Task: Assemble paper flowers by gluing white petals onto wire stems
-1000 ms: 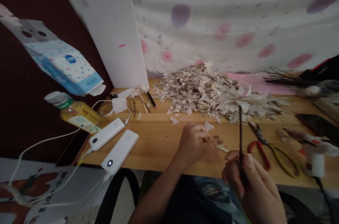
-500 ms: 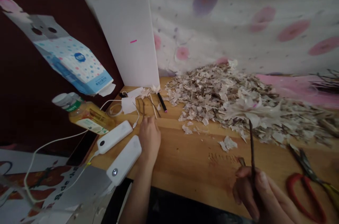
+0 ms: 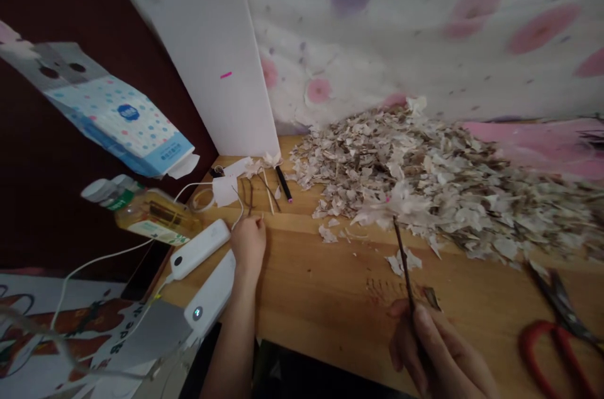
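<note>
My right hand (image 3: 436,352) is closed round a thin dark stick (image 3: 402,257) that carries a pale paper flower (image 3: 401,202) at its top, held upright over the wooden table (image 3: 330,286). A small scrap (image 3: 431,298) sits by my fingertips. My left hand (image 3: 248,243) reaches far left, fingers curled down near thin sticks (image 3: 257,192) and a white cable, beside two white power banks (image 3: 201,249). What its fingertips pinch I cannot make out.
A large heap of pale paper scraps (image 3: 425,160) fills the table's back. A black pen (image 3: 284,183), tape roll (image 3: 202,199) and a lying bottle of yellow liquid (image 3: 151,215) are at left. Red-handled scissors (image 3: 561,336) lie at right. A tissue box (image 3: 117,125) hangs at left.
My left hand left the scrap near my right hand and swung left to the sticks by the power banks. My right hand keeps the flower stick, now tilted slightly left.
</note>
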Tool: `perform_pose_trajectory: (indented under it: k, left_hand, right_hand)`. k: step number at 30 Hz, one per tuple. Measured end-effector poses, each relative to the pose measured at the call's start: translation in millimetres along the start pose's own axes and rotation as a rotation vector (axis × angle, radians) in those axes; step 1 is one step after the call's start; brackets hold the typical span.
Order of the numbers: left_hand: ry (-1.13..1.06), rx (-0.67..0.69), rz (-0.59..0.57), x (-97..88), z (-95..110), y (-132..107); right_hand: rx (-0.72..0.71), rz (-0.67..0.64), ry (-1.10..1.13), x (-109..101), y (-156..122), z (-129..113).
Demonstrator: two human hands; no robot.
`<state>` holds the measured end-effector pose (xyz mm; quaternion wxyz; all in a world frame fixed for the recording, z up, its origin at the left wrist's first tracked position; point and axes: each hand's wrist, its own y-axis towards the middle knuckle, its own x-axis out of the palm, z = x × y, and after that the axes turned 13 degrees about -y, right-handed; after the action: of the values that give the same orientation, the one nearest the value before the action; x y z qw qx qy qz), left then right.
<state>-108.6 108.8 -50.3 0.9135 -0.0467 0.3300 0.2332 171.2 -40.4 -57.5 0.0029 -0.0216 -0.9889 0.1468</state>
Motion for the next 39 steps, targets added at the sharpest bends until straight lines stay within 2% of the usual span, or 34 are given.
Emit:
perform_pose_trajectory:
  k: [2, 4, 7, 10, 13, 17, 23, 28, 33, 37, 39]
  left_hand:
    - [-0.171, -0.005, -0.101, -1.9, 7.7, -9.6]
    - [-0.349, -0.02, -0.258, -2.5, 19.4, -24.9]
    - [-0.552, -0.062, -0.487, -1.4, 40.1, -53.8]
    - [-0.738, -0.122, -0.719, -0.4, 58.0, -79.7]
    - [-0.674, -0.064, -0.921, -2.5, 70.2, -96.0]
    - [-0.533, 0.011, -1.057, -8.6, 78.7, -105.6]
    - [-0.674, -0.069, -1.088, -3.4, 80.5, -119.5]
    - [-0.731, -0.154, -0.878, 7.7, 77.9, -131.9]
    - [-0.9, -0.304, -0.672, 9.6, 78.7, -139.7]
    - [-0.996, -0.355, -0.613, 9.2, 77.4, -141.8]
    - [-0.981, -0.273, -0.628, 6.4, 78.7, -137.2]
  right_hand:
    - [0.0, -0.006, 0.029, 0.2, 5.0, 1.0]
    - [0.004, -0.01, 0.118, 3.1, 11.9, -2.0]
    - [0.038, 0.019, 0.29, 11.3, 21.4, -14.5]
    - [0.079, 0.03, 0.345, 19.6, 26.5, -29.2]
    - [0.067, -0.02, 0.288, 23.9, 28.5, -36.7]
    - [0.013, -0.062, 0.233, 24.4, 30.6, -30.6]
    - [0.001, -0.089, 0.329, 22.5, 28.5, -20.7]
    - [0.032, -0.09, 0.368, 21.7, 18.2, -37.3]
    - [0.061, -0.097, 0.425, 25.0, 10.2, -47.8]
    - [0.075, -0.155, 0.519, 26.8, 10.0, -44.9]
    - [0.084, -0.226, 0.617, 24.9, 10.8, -42.2]
